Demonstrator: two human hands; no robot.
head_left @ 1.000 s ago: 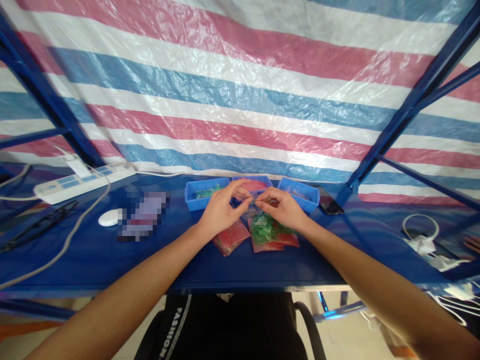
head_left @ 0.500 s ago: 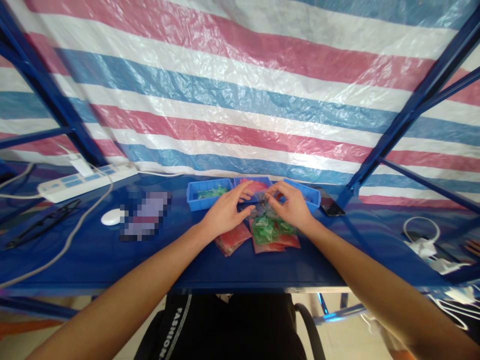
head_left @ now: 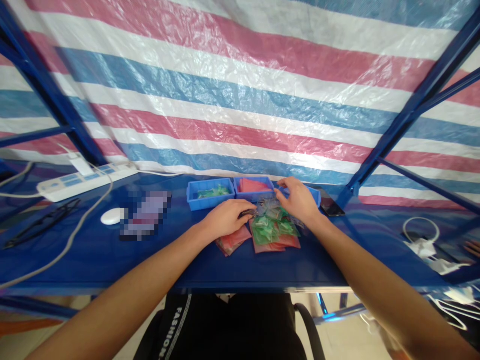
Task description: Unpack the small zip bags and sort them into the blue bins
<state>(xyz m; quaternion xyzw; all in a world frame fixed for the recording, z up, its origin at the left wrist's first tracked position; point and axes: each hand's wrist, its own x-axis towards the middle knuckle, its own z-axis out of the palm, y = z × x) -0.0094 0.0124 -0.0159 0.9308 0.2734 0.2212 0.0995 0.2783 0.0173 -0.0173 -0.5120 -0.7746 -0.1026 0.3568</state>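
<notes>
My left hand (head_left: 225,218) lies low on a heap of small plastic bags, over the red bags (head_left: 233,240), its thumb and fingers pinched on a small bag at the heap's edge. The green bags (head_left: 270,228) lie just to its right. My right hand (head_left: 299,200) hovers over the right blue bin (head_left: 314,196) with its fingers curled down at the bin's near rim; what they hold is hidden. The left blue bin (head_left: 210,195) holds green pieces and the middle blue bin (head_left: 255,186) holds red ones.
On the blue table (head_left: 112,260) are a white power strip (head_left: 86,181) with cables, a white mouse (head_left: 112,216), a blurred item (head_left: 146,215), a dark phone (head_left: 330,205) and white cables (head_left: 423,240). A striped tarp hangs behind; blue frame posts stand on both sides.
Both hands have parted: my left hand dropped onto the bag heap, while my right hand moved back and right to the right bin. The middle bin now shows uncovered.
</notes>
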